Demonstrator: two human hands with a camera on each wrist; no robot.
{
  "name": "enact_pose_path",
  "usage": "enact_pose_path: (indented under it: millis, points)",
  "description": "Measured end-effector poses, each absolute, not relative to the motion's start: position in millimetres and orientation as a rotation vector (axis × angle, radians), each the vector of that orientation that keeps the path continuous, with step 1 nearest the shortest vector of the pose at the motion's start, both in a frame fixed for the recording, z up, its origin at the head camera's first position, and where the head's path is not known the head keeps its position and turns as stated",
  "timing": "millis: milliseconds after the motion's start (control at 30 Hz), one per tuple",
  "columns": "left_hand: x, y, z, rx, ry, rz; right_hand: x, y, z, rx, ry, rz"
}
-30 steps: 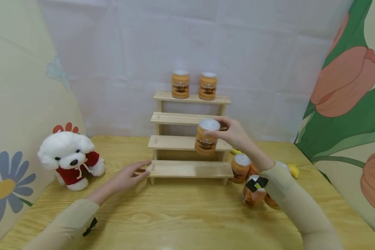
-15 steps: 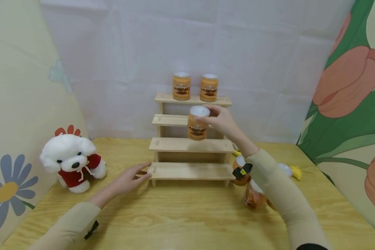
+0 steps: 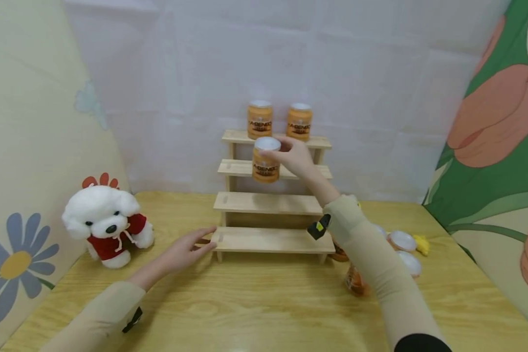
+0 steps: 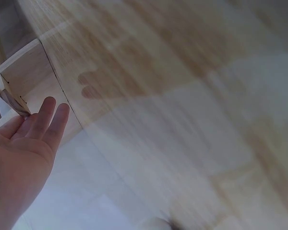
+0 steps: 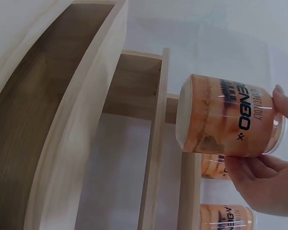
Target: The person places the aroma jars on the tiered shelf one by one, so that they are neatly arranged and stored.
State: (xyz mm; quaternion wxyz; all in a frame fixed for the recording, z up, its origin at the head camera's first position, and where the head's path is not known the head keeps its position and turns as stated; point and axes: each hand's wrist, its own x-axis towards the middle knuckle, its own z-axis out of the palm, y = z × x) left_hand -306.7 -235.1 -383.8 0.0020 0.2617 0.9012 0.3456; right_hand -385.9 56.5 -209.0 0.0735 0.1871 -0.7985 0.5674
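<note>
My right hand (image 3: 296, 157) grips an orange can (image 3: 265, 168) with a white top and dark lettering. It holds the can upright, in front of the second-highest step of a wooden stepped stand (image 3: 273, 239). In the right wrist view, thumb and fingers clasp the can (image 5: 225, 115) near its top end. My left hand (image 3: 182, 252) is at the left end of the lowest step. The left wrist view shows its thumb and forefinger on either side of the board's end, other fingers extended (image 4: 53, 124). Two matching cans, left (image 3: 260, 120) and right (image 3: 299, 122), stand on the top step.
Several more orange cans (image 3: 356, 281) stand on the table (image 3: 246, 303) right of the stand, partly hidden by my right sleeve. A small yellow object (image 3: 421, 244) lies beside them. A white plush dog (image 3: 103, 220) in a red top sits at the left.
My right hand has raised the can and carried it left, from in front of the third step up to the second-highest. The left hand stays at the stand's left end.
</note>
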Motion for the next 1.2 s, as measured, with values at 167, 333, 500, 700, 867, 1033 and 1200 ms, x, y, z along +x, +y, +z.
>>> enact_pose_path:
  millis: [167,333,500,700,867,1033,1200]
  points:
    - [-306.3,-235.5,-384.0,0.83,2.815,1.082,-397.4,46.8,-211.1,0.587,-2.38,1.681]
    - [-303.7,-232.8,-383.8,0.837,2.818,1.075,-404.4,43.5,-215.0,0.588,-2.385,1.633]
    - [-302.1,-228.6,-381.0,0.828,2.819,1.08,-407.7,44.9,-216.8,0.561,-2.391,1.643]
    - [-302.8,-229.6,-379.4,0.827,2.815,1.077,-415.1,39.8,-221.2,0.586,-2.373,1.675]
    - [-303.9,-232.1,-382.0,0.829,2.813,1.083,-423.9,30.0,-228.3,0.596,-2.294,1.663]
    - [-304.7,-233.8,-384.1,0.807,2.808,1.087,-424.6,22.7,-234.1,0.562,-2.272,1.689]
    - [-303.9,-234.5,-384.7,0.802,2.792,1.085,-420.4,24.6,-241.6,0.517,-2.338,1.693]
